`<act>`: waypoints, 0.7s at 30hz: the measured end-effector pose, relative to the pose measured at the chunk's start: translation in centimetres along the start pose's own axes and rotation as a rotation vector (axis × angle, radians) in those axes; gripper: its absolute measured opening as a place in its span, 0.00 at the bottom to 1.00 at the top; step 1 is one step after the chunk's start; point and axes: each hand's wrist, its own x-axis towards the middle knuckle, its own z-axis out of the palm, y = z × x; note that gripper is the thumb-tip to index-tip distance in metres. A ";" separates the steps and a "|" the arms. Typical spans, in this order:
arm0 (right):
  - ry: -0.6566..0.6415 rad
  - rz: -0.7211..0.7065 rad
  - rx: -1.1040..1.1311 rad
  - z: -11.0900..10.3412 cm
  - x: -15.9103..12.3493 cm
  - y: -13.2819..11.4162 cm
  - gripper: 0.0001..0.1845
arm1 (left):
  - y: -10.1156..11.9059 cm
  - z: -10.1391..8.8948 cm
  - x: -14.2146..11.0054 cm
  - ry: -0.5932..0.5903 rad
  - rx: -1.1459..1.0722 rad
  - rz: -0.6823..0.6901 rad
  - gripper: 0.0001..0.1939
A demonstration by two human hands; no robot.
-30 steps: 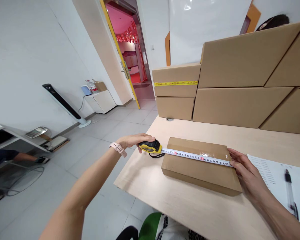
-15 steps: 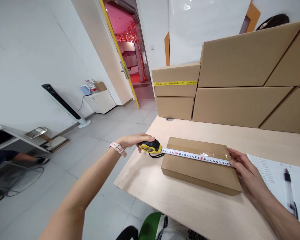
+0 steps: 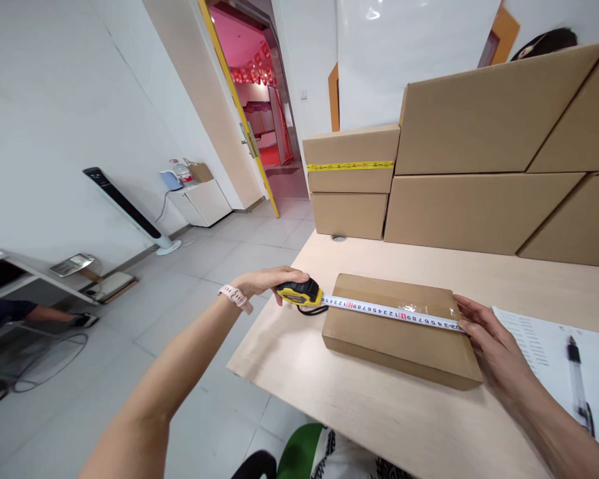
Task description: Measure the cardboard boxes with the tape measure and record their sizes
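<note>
A flat cardboard box [image 3: 402, 332] lies near the left edge of a pale wooden tabletop [image 3: 379, 412] as the left hand [image 3: 264, 279] grips a yellow tape measure case [image 3: 299, 293] just off the box's left end, fingers curled around it. The right hand [image 3: 494, 339] presses the tape blade [image 3: 392, 313] flat against the box's right end. Should those right fingers lift, the taut blade would likely snap back toward the case; a skewed line across the lid could also spoil the reading.
</note>
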 end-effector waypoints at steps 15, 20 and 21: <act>0.282 -0.196 -0.315 -3.8 -3.9 -8.3 0.19 | 0.5 11.5 -8.5 -0.134 -0.457 0.047 0.38; -0.011 -0.237 -0.231 -2.6 -1.2 -10.2 0.18 | -2.2 20.6 -6.9 -0.512 -0.738 0.034 0.38; -0.109 -0.225 -0.237 -2.0 -0.2 -10.0 0.19 | -2.6 22.2 -6.3 -0.483 -0.723 0.117 0.38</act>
